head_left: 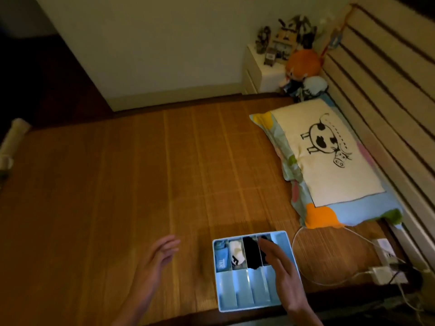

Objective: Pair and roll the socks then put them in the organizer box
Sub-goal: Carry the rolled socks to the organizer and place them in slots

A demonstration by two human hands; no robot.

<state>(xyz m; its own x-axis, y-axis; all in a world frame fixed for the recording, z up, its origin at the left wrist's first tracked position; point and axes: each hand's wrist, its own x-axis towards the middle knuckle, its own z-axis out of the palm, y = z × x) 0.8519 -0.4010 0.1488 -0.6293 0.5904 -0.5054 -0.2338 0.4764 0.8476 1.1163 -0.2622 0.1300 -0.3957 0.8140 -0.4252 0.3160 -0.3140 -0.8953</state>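
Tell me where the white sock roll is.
Head view, lower centre: white sock roll in the organizer box's far row, second slot from left, between the blue roll and a black roll.

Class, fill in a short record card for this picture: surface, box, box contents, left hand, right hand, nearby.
surface: bamboo mat on a bed
box: light blue organizer box, divided into compartments, at the mat's near edge
contents: far row, left to right: blue sock, white sock, black sock, second black sock partly under the right hand; visible near compartments empty
left hand: open, above the mat, left of the box
right hand: open, fingers straight, over the box's right side; contact unclear
nearby: pillow with a cow drawing
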